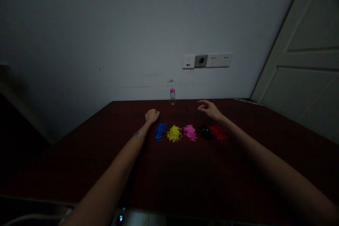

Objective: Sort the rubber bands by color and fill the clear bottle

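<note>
My left hand rests on the dark red table in a loose fist, just beyond a pile of blue bands. My right hand hovers over the far right part of the table, its thumb and forefinger apart and nothing visible between them. Small, thin, rubber-band-like pieces lie in a row of piles: blue, then yellow bands, pink bands, shiny black bands and red bands. The right forearm passes beside the red pile. A tiny dark piece lies left of my right hand.
A small clear bottle with a pink top stands upright near the table's back edge. Behind it, the wall carries a row of sockets. A pale panelled door is at the right. The table is dimly lit.
</note>
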The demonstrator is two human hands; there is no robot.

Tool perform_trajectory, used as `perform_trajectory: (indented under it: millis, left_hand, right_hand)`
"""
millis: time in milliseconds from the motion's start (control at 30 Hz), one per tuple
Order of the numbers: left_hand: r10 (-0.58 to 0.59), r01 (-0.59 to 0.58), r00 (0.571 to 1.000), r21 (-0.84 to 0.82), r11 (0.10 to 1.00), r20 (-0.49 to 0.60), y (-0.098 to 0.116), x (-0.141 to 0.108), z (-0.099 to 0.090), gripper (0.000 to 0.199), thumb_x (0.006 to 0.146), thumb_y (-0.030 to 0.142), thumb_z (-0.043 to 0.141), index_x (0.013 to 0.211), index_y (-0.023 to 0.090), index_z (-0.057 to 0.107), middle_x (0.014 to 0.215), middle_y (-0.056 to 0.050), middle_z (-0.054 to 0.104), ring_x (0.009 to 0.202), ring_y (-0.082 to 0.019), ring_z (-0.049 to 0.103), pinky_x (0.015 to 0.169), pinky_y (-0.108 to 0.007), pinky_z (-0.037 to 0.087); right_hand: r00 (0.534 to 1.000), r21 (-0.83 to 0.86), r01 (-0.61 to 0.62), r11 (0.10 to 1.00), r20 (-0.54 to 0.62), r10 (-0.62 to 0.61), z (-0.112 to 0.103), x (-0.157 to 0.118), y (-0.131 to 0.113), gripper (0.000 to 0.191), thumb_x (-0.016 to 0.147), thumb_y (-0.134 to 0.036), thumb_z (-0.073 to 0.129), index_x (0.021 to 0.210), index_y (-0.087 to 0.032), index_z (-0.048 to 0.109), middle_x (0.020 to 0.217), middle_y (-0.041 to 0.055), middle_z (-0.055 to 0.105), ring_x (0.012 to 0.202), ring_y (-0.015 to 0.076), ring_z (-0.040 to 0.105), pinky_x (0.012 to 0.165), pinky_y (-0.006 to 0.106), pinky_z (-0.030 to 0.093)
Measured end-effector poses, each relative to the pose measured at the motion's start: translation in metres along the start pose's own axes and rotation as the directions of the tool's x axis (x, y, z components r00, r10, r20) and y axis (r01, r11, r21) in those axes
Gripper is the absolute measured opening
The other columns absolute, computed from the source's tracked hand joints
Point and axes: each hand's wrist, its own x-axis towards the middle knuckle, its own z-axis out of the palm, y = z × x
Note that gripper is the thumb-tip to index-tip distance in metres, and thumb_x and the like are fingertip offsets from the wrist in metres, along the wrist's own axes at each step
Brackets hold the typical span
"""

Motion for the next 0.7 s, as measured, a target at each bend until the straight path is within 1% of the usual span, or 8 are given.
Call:
perform_trajectory:
  millis: [100,167,233,367,500,700]
  left_hand:
    - [-0.013,0.013,1.000,-0.016,1.000,0.001,0.000,0.000,-0.001,0.033,0.081,0.037,0.040,0.091,0.019,0.065,0.097,-0.010,0.066,0.092,-0.022,0.061,0.077,-0.030,0.045]
    - [-0.011,0.011,1.000,-0.021,1.000,0.002,0.001,0.000,-0.001,0.033,0.081,0.036,0.040,0.092,0.019,0.065,0.097,-0.010,0.066,0.092,-0.022,0.060,0.077,-0.030,0.045]
    - [0.000,0.000,1.000,-0.019,1.000,0.002,0.001,-0.001,-0.001,0.033,0.081,0.036,0.039,0.091,0.019,0.066,0.097,-0.010,0.066,0.092,-0.022,0.060,0.078,-0.029,0.045]
    - [0.015,-0.015,1.000,-0.011,1.000,-0.004,0.000,-0.001,0.000,0.033,0.081,0.036,0.039,0.089,0.019,0.066,0.097,-0.011,0.066,0.092,-0.022,0.060,0.078,-0.030,0.045]
    - [0.013,-0.013,1.000,-0.013,1.000,-0.006,-0.001,0.001,0.001,0.033,0.080,0.036,0.039,0.088,0.019,0.067,0.096,-0.011,0.066,0.092,-0.023,0.061,0.077,-0.030,0.046]
    - [0.017,-0.017,1.000,-0.011,1.000,-0.010,-0.002,0.001,0.002,0.033,0.080,0.036,0.039,0.088,0.019,0.067,0.097,-0.011,0.066,0.092,-0.022,0.061,0.077,-0.029,0.045]
  right_hand:
    - [0.999,0.036,-0.023,0.999,0.037,0.022,-0.014,-0.023,-0.016,0.042,0.069,-0.024,0.058,0.110,-0.015,0.053,0.080,0.0058,0.065,0.074,0.0164,0.060,0.068,0.028,0.048]
    - [0.997,0.044,-0.037,0.998,0.073,0.034,-0.021,-0.039,-0.022,0.042,0.069,-0.027,0.059,0.109,-0.015,0.053,0.081,0.0060,0.065,0.073,0.0166,0.060,0.067,0.029,0.048]
    - [0.993,0.043,-0.034,0.998,0.115,0.029,-0.028,-0.052,-0.024,0.041,0.069,-0.029,0.059,0.107,-0.016,0.054,0.080,0.0054,0.064,0.073,0.0161,0.059,0.070,0.031,0.048]
    - [0.982,0.038,-0.024,0.999,0.191,0.016,-0.038,-0.073,-0.019,0.038,0.070,-0.033,0.058,0.104,-0.017,0.055,0.079,0.0045,0.062,0.073,0.0154,0.058,0.071,0.031,0.048]
    - [0.967,0.017,-0.011,1.000,0.254,0.006,-0.040,-0.085,-0.016,0.035,0.072,-0.033,0.056,0.104,-0.018,0.055,0.078,0.0038,0.061,0.072,0.0153,0.058,0.071,0.032,0.048]
    - [0.947,-0.021,0.003,1.000,0.322,0.004,-0.038,-0.091,-0.018,0.035,0.074,-0.032,0.056,0.106,-0.017,0.054,0.079,0.0033,0.062,0.074,0.0153,0.058,0.074,0.033,0.047]
